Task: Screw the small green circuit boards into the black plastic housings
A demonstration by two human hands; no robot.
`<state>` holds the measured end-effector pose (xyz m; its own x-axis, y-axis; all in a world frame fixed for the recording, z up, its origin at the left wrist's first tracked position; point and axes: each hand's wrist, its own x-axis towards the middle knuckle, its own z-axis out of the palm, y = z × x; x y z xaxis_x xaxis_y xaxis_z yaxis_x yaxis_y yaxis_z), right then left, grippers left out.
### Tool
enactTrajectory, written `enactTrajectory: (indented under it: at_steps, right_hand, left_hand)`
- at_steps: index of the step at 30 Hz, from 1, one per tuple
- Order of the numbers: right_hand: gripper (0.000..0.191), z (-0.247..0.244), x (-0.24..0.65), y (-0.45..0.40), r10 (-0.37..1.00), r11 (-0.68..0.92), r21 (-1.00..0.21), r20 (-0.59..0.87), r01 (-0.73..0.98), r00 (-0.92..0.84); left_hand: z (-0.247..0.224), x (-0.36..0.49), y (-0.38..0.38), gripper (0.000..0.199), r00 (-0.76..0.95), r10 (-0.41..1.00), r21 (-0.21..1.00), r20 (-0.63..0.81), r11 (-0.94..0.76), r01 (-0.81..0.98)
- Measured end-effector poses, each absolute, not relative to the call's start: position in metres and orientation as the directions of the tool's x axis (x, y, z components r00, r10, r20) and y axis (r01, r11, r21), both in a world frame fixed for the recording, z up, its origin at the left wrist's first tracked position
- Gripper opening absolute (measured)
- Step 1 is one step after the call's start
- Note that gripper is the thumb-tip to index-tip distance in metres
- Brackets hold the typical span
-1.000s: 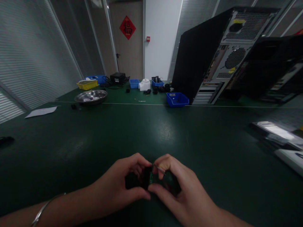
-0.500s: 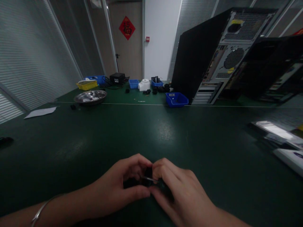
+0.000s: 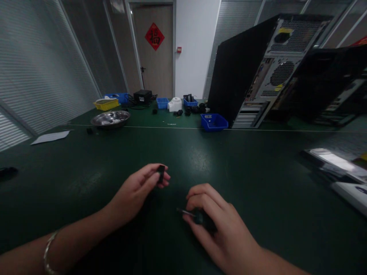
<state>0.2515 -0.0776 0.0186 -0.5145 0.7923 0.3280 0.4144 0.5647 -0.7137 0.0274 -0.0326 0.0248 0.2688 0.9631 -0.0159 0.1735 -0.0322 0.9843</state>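
Observation:
A small black part (image 3: 161,174) is pinched between the thumb and fingers of my left hand (image 3: 141,190), held over the green table (image 3: 246,164). Lower and to the right, my right hand (image 3: 222,225) is closed around the dark handle of a screwdriver (image 3: 197,217). Its thin metal shaft points left, and its tip is apart from the black part. Most of the handle is hidden in my palm.
A metal bowl (image 3: 110,119) and a yellow basket (image 3: 106,104) stand at the back left. Further right are a blue bin (image 3: 213,122), a white plastic housing (image 3: 174,104) and a large black computer case (image 3: 235,72). White-and-grey devices (image 3: 332,158) lie at the right.
My hands have come apart. The left one has moved up and left with the black part, away from the screwdriver, while the right one has stayed nearly in place.

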Motion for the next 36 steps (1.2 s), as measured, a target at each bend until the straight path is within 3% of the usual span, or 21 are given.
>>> enactTrajectory:
  at_steps: [4, 10, 15, 24, 30, 36]
  right_hand:
    - [0.017, 0.015, 0.252, -0.071, 0.833, 0.507, -0.77, 0.321, 0.388, -0.451]
    - [0.016, 0.013, 0.253, -0.067, 0.843, 0.477, -0.798, 0.296, 0.369, -0.45]
    - [0.015, 0.007, 0.254, -0.063, 0.835, 0.495, -0.772, 0.297, 0.398, -0.464]
    - [0.006, 0.009, 0.25, -0.067, 0.869, 0.44, -0.799, 0.263, 0.411, -0.419]
    - [0.022, 0.007, 0.251, -0.071, 0.878, 0.389, -0.862, 0.24, 0.324, -0.414]
    - [0.039, 0.001, 0.254, -0.069, 0.811, 0.543, -0.743, 0.344, 0.391, -0.474]
  left_hand:
    - [0.013, 0.003, 0.001, 0.023, -0.013, 1.0, 0.998, 0.008, -0.007, 0.054]
    - [0.012, -0.013, 0.018, 0.017, -0.125, 0.992, 1.0, 0.013, -0.015, -0.019]
    - [0.014, -0.005, 0.008, 0.016, 0.02, 1.0, 0.999, -0.008, 0.007, 0.035]
    - [0.003, 0.022, -0.038, 0.036, 0.559, 0.829, 0.991, 0.003, -0.076, 0.107]
    - [0.011, 0.027, -0.048, 0.035, 0.568, 0.822, 0.996, -0.037, -0.015, 0.087]
    - [0.008, 0.028, -0.04, 0.021, 0.54, 0.841, 0.999, -0.007, -0.012, 0.032]
